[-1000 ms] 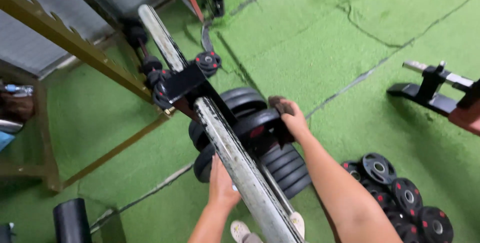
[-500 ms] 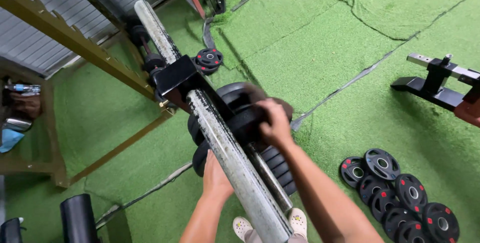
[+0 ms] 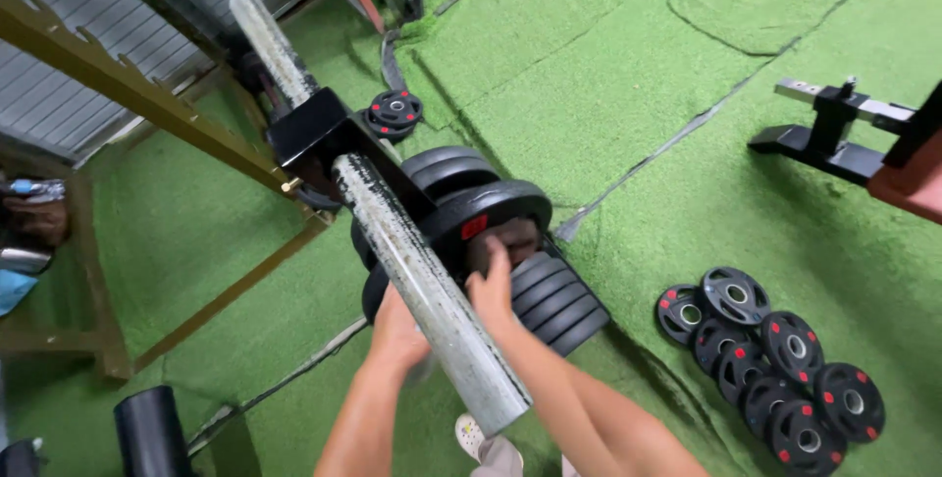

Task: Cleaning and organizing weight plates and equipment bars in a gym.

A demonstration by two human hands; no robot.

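A black plate (image 3: 491, 217) with a red label stood on edge in the stack beside the worn steel bar (image 3: 412, 251), on the person's right side of it and just ahead of the hands. The right hand (image 3: 494, 286) was the nearer one: its fingers reached up onto the plate's face, pressed flat against it below the label, spread fairly narrow. Whether they hooked into a grip hole I could not tell, since the plate shadowed them.

The left hand (image 3: 395, 330) sat on the other side of the bar, curled in against its underside, so the bar ran between the two hands. How tightly it held was hidden by the bar itself.

The bar's long axis ran from near the person's feet up and away to the far left, through a black bracket (image 3: 309, 129). The plate stood square across that axis, with more black plates packed close before and behind it; about seven edges showed on the right side, though the count is rough where they overlapped.

Out on the green turf (image 3: 608, 75), to the right and well apart, lay a pile of some eight small black plates (image 3: 775, 359) with red dots. One more small plate (image 3: 394, 109) lay near the bracket. A brown rack (image 3: 147, 94) slanted along the left.
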